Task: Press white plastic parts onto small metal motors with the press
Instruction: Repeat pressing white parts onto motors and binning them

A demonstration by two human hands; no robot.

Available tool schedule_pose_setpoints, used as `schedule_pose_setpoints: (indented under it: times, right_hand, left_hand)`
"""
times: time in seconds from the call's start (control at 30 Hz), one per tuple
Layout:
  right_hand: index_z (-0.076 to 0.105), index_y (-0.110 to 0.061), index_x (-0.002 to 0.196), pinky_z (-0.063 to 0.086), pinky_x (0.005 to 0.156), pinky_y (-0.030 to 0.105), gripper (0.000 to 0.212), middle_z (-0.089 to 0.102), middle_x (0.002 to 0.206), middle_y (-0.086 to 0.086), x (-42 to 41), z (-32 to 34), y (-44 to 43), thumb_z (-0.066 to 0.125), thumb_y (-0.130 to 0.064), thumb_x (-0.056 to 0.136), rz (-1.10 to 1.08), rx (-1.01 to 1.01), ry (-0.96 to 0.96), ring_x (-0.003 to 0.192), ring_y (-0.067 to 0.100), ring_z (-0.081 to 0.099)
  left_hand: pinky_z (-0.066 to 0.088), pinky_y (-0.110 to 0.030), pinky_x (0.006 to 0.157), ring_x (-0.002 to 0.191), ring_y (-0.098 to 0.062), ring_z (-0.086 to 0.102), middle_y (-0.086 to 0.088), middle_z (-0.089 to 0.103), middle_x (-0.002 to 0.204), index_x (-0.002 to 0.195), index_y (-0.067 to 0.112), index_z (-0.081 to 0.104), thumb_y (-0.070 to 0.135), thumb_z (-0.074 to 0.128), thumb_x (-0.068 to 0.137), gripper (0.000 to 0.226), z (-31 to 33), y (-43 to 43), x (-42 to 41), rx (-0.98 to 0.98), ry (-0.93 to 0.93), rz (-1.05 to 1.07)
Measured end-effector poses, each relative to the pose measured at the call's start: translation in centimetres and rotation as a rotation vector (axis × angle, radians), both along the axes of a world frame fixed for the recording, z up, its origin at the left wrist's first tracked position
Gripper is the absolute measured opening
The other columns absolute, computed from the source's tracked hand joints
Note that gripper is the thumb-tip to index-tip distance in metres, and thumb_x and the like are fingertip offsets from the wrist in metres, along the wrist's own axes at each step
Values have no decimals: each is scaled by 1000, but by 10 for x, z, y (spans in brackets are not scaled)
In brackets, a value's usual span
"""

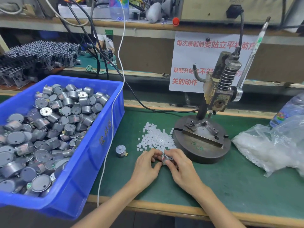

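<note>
My left hand [147, 165] and my right hand [180, 165] meet over the green mat, together pinching a small metal motor [165, 158] between their fingertips. The motor is mostly hidden by my fingers. Just beyond them lies a heap of small white plastic parts [156, 137]. The hand press [213, 102] stands behind on its round steel base [202, 148], with its lever [253, 51] raised. Another motor [120, 150] stands alone on the mat to the left of my hands.
A blue bin [92, 145] full of metal motors fills the left. A clear bag of white parts [266, 145] and a water bottle [289, 109] lie at the right. A white cable [111, 122] hangs across the bin's edge. The bench's wooden front edge [164, 209] is close.
</note>
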State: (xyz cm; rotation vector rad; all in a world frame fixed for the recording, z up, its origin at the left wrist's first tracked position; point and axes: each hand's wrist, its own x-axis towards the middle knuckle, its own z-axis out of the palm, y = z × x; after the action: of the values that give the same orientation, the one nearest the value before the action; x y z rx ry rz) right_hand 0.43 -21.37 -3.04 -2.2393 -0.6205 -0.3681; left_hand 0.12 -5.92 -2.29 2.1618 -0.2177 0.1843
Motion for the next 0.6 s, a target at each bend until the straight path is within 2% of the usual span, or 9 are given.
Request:
schedule_pose_setpoints:
  times: [0.23, 0.3, 0.4, 0.47, 0.6]
  right_hand:
    - [62, 3, 110, 48, 81, 29, 24, 59, 106, 15, -1, -2, 4, 58, -3, 87, 13, -119, -95, 91, 26, 61]
    - [61, 3, 111, 51, 78, 32, 24, 58, 106, 15, -2, -2, 3, 56, -2, 88, 49, -130, -110, 90, 27, 60]
    - [61, 3, 114, 52, 75, 34, 26, 58, 108, 15, 1, -3, 3, 55, -1, 88, 62, -147, -109, 89, 26, 61]
    - [61, 3, 114, 52, 75, 34, 26, 58, 107, 13, 2, -2, 3, 55, -2, 89, 54, -117, -71, 87, 25, 61]
    - [60, -3, 114, 47, 81, 30, 23, 59, 105, 7, 2, -3, 2, 53, -5, 92, 42, -56, -3, 91, 17, 57]
  left_hand:
    - [36, -13, 77, 82, -1, 46, 22, 52, 82, 99, 23, 60, 7, 63, 79, 25, -7, 2, 3, 55, -38, -37]
    - [34, -9, 77, 85, 2, 46, 21, 52, 84, 98, 29, 57, 7, 63, 77, 30, -8, 2, 3, 40, -27, -51]
    - [36, -9, 81, 90, 1, 48, 22, 53, 97, 103, 36, 46, 10, 65, 75, 43, -10, 3, 4, 6, 11, -59]
    - [37, -12, 84, 91, 0, 48, 22, 52, 104, 108, 37, 42, 10, 65, 74, 48, -9, 3, 3, 6, 28, -76]
    - [33, -5, 84, 93, -1, 49, 15, 52, 110, 116, 35, 42, 1, 62, 73, 59, -2, 2, -1, -1, -49, -179]
